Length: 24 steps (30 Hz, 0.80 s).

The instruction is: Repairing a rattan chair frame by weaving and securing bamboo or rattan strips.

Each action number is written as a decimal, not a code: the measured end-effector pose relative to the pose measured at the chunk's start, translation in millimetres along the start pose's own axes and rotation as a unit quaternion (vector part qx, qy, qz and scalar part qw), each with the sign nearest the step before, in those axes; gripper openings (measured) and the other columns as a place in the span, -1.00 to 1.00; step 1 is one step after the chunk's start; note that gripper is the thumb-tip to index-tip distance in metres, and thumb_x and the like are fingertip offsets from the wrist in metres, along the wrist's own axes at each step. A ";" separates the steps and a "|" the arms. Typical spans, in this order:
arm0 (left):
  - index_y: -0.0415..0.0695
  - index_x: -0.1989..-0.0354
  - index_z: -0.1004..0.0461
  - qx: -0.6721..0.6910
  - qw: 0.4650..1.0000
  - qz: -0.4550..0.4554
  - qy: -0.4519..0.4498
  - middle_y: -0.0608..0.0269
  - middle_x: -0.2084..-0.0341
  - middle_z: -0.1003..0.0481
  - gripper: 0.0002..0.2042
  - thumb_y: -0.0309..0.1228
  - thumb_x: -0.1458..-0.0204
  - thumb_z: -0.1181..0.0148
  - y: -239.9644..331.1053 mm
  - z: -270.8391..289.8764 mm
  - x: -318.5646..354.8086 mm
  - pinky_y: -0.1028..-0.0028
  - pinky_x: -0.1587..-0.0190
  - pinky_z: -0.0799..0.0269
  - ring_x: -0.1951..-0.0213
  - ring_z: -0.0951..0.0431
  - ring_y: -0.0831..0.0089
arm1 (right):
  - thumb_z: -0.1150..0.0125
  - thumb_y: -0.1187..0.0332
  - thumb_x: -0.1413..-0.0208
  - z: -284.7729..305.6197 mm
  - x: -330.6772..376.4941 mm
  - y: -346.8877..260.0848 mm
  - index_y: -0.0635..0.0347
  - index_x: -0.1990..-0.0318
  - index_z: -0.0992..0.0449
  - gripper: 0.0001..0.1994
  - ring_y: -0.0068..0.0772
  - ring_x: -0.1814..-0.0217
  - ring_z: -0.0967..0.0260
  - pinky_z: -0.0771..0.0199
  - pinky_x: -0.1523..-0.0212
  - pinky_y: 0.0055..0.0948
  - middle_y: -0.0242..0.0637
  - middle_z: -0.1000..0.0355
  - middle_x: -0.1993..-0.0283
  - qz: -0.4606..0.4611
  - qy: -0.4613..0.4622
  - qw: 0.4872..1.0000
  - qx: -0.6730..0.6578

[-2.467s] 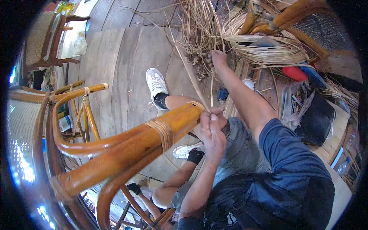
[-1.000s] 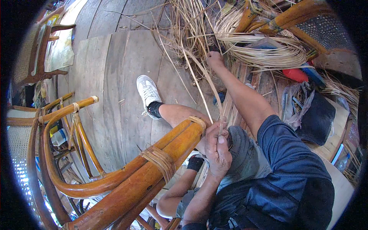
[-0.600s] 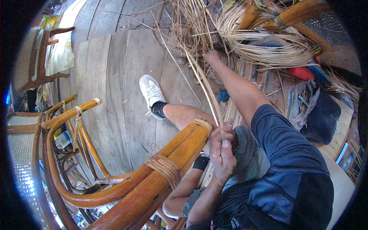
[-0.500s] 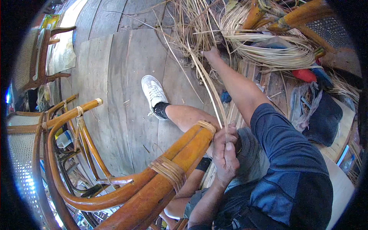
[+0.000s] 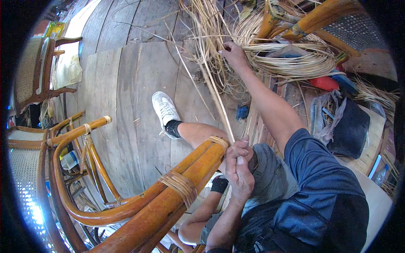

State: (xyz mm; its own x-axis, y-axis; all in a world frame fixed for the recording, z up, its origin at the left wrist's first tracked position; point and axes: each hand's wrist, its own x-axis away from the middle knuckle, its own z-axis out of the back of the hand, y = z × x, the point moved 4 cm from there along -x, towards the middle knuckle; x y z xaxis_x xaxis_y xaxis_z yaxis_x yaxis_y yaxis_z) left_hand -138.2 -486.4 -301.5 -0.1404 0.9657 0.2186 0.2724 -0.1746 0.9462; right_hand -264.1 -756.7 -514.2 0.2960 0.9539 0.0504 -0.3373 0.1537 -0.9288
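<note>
My left hand (image 5: pixel 239 166) is closed around the ends of a few long, pale cane strips (image 5: pixel 218 101). They run up from it toward a loose heap of cane strands (image 5: pixel 206 38). Beside this hand is the end of an orange-brown rattan chair arm (image 5: pixel 198 168), bound with cane wrapping (image 5: pixel 180 185). Stretched far forward, my right hand (image 5: pixel 234 55) is at the right edge of the heap. Its thumb and finger are bent and apart, with no strand plainly between them. Right beside it lies a coil of cane (image 5: pixel 291 65).
Rattan chairs stand at left, one with a woven cane panel (image 5: pixel 27 168). Another rattan frame (image 5: pixel 320 19) is at top right. A red object (image 5: pixel 324 83) and a dark pad (image 5: pixel 350 130) lie at right. My white shoe (image 5: pixel 165 111) rests on the plank floor (image 5: pixel 130 84).
My right hand has moved farther forward along the heap, and its thumb and finger now show apart. My left hand still grips the strips. The whole view has shifted slightly.
</note>
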 end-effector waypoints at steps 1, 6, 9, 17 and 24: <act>-0.25 0.37 -0.24 0.008 1.000 0.002 0.015 0.00 0.22 -0.31 -0.84 -0.41 -0.09 0.24 -0.2 1.3 -0.1 0.19 -0.09 -0.13 0.01 -0.31 0.15 | -0.26 0.34 0.21 5.3 3.6 -3.2 0.27 0.25 -0.47 -0.69 -0.42 0.35 -0.39 -0.36 0.28 -0.44 -0.20 -0.45 0.38 -0.016 -0.053 0.997 -0.048; -0.25 0.33 -0.23 0.029 0.999 0.022 0.022 0.04 0.18 -0.29 -0.86 -0.41 -0.08 0.17 -4.3 1.8 1.8 0.23 -0.15 -0.07 -0.04 -0.28 0.14 | -0.26 0.36 0.21 29.4 13.3 -13.6 0.28 0.21 -0.44 -0.66 -0.49 0.38 -0.34 -0.34 0.30 -0.50 -0.30 -0.43 0.38 -0.013 -0.100 0.992 -0.071; -0.25 0.39 -0.24 -0.004 1.000 0.004 0.031 -0.05 0.23 -0.36 -0.81 -0.38 -0.08 0.23 -5.4 0.6 0.8 0.22 -0.06 -0.16 0.02 -0.33 0.17 | -0.28 0.34 0.23 36.6 12.2 -8.9 0.28 0.22 -0.43 -0.64 -0.48 0.36 -0.32 -0.34 0.29 -0.47 -0.33 -0.42 0.38 0.029 -0.122 0.991 -0.040; -0.25 0.37 -0.24 -0.004 0.999 0.016 0.029 -0.01 0.22 -0.33 -0.85 -0.41 -0.06 0.19 -7.1 3.2 1.7 0.22 -0.10 -0.12 0.01 -0.31 0.16 | -0.25 0.21 0.17 29.2 16.9 -9.3 0.25 0.28 -0.44 -0.66 -0.27 0.33 -0.36 -0.33 0.25 -0.37 -0.10 -0.40 0.40 -0.008 -0.155 0.982 0.106; -0.25 0.35 -0.23 -0.003 1.000 0.011 0.015 0.01 0.23 -0.30 -0.86 -0.41 -0.06 0.17 -4.9 2.0 0.6 0.18 -0.15 -0.06 -0.02 -0.28 0.17 | -0.11 0.20 0.06 33.7 26.0 -15.9 0.28 0.31 -0.47 -0.71 -0.07 0.28 -0.38 -0.34 0.23 -0.24 -0.01 -0.42 0.33 0.064 -0.112 0.976 0.177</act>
State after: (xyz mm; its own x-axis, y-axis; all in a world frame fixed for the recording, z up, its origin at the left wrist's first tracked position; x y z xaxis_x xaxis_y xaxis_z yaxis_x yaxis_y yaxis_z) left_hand -137.6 -484.6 -306.5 -0.1622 0.9555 0.2463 0.2694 -0.1973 0.9426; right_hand -281.2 -725.7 -485.8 0.0419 0.9974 0.0584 -0.6586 0.0715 -0.7491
